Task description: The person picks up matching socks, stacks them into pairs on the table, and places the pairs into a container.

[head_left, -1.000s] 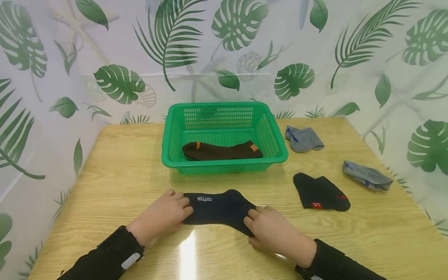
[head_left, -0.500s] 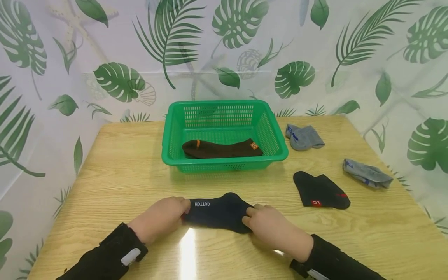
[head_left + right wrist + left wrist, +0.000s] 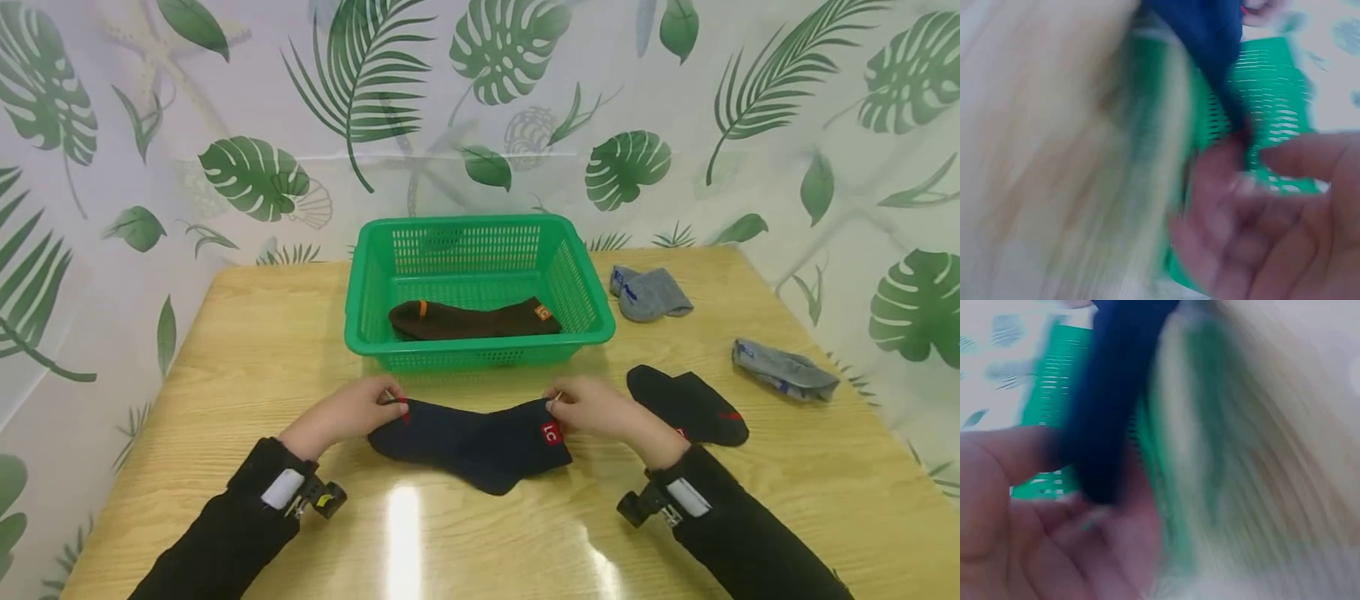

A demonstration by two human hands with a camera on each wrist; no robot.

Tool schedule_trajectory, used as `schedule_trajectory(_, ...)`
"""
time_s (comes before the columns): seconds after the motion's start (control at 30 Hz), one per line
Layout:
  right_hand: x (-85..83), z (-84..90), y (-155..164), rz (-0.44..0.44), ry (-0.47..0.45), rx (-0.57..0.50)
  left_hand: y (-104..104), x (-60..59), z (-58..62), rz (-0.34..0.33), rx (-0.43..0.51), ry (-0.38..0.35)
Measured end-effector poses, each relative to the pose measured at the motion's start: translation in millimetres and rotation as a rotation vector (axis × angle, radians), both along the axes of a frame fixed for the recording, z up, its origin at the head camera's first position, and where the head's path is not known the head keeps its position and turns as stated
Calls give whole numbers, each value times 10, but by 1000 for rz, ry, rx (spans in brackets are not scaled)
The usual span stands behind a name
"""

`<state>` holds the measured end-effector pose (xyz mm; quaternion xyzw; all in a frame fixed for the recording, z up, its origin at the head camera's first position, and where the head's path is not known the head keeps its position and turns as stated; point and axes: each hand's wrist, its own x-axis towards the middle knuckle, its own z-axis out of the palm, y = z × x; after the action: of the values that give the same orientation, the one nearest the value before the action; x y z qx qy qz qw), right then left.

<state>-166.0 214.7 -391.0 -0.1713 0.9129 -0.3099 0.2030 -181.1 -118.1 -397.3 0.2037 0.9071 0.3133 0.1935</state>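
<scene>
A dark navy sock (image 3: 472,437) is stretched sideways between both hands, in front of the basket, its heel pointing toward the person. The left hand (image 3: 348,412) pinches it at the toe end, near a red mark. At the cuff, beside a red LC label, the right hand (image 3: 600,415) pinches the other end. In the left wrist view, the blurred sock (image 3: 1116,394) runs upward from between thumb and fingers. The right wrist view is blurred too, with the sock (image 3: 1210,44) narrowing down to the fingertips. A second dark sock (image 3: 690,404) lies partly behind the right forearm.
A green plastic basket (image 3: 480,348) stands behind the hands, with a brown sock (image 3: 476,322) with orange marks inside. Two grey socks lie to the right: a folded one (image 3: 651,293) beside the basket and a crumpled one (image 3: 785,369) nearer the table's right edge. A leaf-patterned cloth covers the walls.
The navy sock has been turned over: its COTTON lettering is out of sight, the red LC label shows, and the heel now points toward the person. Both hands have rolled over and moved up slightly.
</scene>
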Motion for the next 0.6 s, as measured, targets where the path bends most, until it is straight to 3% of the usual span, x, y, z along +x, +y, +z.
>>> schedule_trajectory(0.07, -5, -65, -95, -37, 162, 203, 124, 27, -15, 44, -193, 146)
schedule_trajectory(0.13, 68, -62, -224, -46, 305, 368, 272, 131, -2, 73, -349, 274)
schedule_trajectory(0.2, 163, -39, -373, -58, 398, 468, 439, 250, 12, 84, -458, 355)
schedule_trajectory(0.27, 233, -17, -528, -47, 434, 530, 611, 320, 22, 100, -529, 392)
schedule_trajectory(0.33, 266, -26, -671, -31, 415, 589, 760, 333, -2, 112, -595, 378)
schedule_trajectory(0.43, 274, -76, -824, -5, 362, 662, 912, 281, -70, 135, -656, 278)
schedule_trajectory(0.6, 251, -190, -893, 90, 301, 844, 968, 205, -177, 133, -681, 121)
